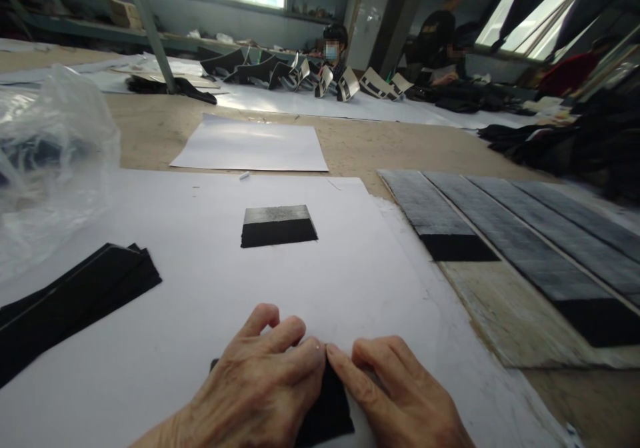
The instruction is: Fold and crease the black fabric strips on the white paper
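Two hands sit at the bottom edge of the view, both cut off at the wrist by the frame. The left hand (260, 388) lies knuckles-up, fingers curled down onto a black fabric piece (327, 411); the right hand (400, 395) lies just beside it, its forefinger tip meeting the left one's over the cloth. Both press flat on the piece rather than closing around it — whether any fingertip pinches an edge cannot be told, since the hands hide most of it. Only a dark wedge shows between and below them, resting on the large white paper sheet (200, 315).

At left on that sheet lies a stack of black strips (70, 301), its near end out of frame. Farther up the sheet sits a small black-and-grey rectangle (279, 226), well apart from the hands. To the right, long grey-black panels (500, 235) lie side by side on a board, running out of view. A crumpled clear plastic bag (50, 161) blurs the left edge, its contents unclear. Beyond lies a second white sheet (250, 147), and far back — small and indistinct — seated people (335, 48) among curved dark pieces.
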Action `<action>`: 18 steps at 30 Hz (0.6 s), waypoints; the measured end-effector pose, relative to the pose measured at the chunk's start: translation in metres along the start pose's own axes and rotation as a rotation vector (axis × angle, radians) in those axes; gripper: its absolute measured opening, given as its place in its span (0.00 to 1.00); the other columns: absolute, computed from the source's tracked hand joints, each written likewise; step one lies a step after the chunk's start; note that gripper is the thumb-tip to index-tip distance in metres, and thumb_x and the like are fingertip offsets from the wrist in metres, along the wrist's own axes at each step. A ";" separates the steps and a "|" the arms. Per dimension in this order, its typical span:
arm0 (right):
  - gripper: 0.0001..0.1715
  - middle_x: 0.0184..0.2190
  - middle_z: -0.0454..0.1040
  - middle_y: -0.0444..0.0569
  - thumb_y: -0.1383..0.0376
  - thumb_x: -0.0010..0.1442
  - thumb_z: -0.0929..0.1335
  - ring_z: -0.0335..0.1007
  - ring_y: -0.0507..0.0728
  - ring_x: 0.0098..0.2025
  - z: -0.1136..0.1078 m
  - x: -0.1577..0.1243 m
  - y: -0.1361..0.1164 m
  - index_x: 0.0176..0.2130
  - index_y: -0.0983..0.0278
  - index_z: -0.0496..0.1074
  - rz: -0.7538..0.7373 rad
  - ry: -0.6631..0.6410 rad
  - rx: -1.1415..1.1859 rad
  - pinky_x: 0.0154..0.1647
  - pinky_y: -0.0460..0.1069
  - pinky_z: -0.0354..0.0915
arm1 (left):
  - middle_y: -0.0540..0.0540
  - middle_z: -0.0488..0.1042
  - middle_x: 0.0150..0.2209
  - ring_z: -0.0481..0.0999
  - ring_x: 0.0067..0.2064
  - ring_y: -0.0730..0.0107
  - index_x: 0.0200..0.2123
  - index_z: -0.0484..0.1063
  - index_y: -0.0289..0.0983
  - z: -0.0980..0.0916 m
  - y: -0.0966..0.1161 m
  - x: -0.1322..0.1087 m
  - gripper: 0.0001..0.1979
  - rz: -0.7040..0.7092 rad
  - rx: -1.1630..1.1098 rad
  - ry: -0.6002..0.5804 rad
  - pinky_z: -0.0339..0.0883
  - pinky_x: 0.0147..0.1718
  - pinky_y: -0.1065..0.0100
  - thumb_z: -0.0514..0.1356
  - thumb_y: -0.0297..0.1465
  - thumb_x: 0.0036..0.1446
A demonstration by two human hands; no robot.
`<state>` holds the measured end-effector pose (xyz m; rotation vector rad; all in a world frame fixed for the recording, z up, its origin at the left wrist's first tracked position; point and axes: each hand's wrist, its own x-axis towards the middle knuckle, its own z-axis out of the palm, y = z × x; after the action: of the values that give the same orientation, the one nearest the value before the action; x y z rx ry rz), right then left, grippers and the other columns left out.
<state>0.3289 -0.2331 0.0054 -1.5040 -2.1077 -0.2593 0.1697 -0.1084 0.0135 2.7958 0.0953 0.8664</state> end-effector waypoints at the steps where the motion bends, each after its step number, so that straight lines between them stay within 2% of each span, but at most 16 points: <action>1: 0.18 0.33 0.70 0.56 0.75 0.63 0.57 0.64 0.56 0.33 0.001 0.003 -0.001 0.48 0.76 0.68 -0.033 0.004 -0.049 0.30 0.50 0.66 | 0.50 0.66 0.25 0.60 0.29 0.71 0.25 0.62 0.33 0.000 0.000 0.000 0.20 0.005 0.000 -0.010 0.48 0.33 0.62 0.39 0.25 0.67; 5: 0.18 0.35 0.74 0.55 0.78 0.61 0.56 0.66 0.56 0.31 0.000 0.013 -0.003 0.44 0.77 0.70 -0.126 0.009 -0.210 0.25 0.50 0.64 | 0.49 0.65 0.25 0.60 0.28 0.71 0.25 0.64 0.33 -0.001 0.000 -0.001 0.20 0.016 0.008 -0.026 0.47 0.32 0.62 0.39 0.24 0.66; 8: 0.19 0.35 0.74 0.54 0.77 0.62 0.55 0.66 0.56 0.32 -0.003 0.014 -0.003 0.44 0.76 0.71 -0.139 -0.011 -0.240 0.26 0.50 0.62 | 0.49 0.67 0.25 0.62 0.28 0.71 0.31 0.67 0.31 -0.008 -0.004 -0.006 0.18 0.033 0.030 -0.023 0.49 0.32 0.62 0.41 0.24 0.66; 11: 0.20 0.37 0.74 0.54 0.76 0.62 0.54 0.67 0.58 0.36 0.000 0.011 0.000 0.45 0.76 0.70 -0.137 -0.023 -0.219 0.31 0.52 0.63 | 0.48 0.67 0.27 0.62 0.28 0.72 0.40 0.67 0.29 -0.019 -0.010 -0.015 0.14 0.044 0.011 -0.048 0.50 0.31 0.64 0.42 0.24 0.65; 16: 0.21 0.41 0.74 0.54 0.77 0.64 0.53 0.65 0.61 0.47 0.016 0.008 0.002 0.40 0.74 0.72 -0.148 0.197 -0.118 0.43 0.55 0.60 | 0.46 0.67 0.28 0.62 0.28 0.71 0.43 0.65 0.28 -0.023 -0.016 -0.026 0.13 0.061 -0.049 -0.079 0.52 0.29 0.65 0.43 0.23 0.64; 18: 0.20 0.41 0.74 0.53 0.77 0.64 0.54 0.66 0.60 0.47 0.017 0.009 0.001 0.37 0.73 0.72 -0.169 0.142 -0.120 0.44 0.55 0.59 | 0.47 0.66 0.27 0.61 0.28 0.71 0.43 0.66 0.28 -0.021 -0.016 -0.026 0.13 0.063 -0.042 -0.084 0.52 0.28 0.65 0.44 0.22 0.63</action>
<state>0.3228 -0.2175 -0.0043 -1.3318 -2.1386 -0.5475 0.1363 -0.0921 0.0125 2.8044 -0.0238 0.7549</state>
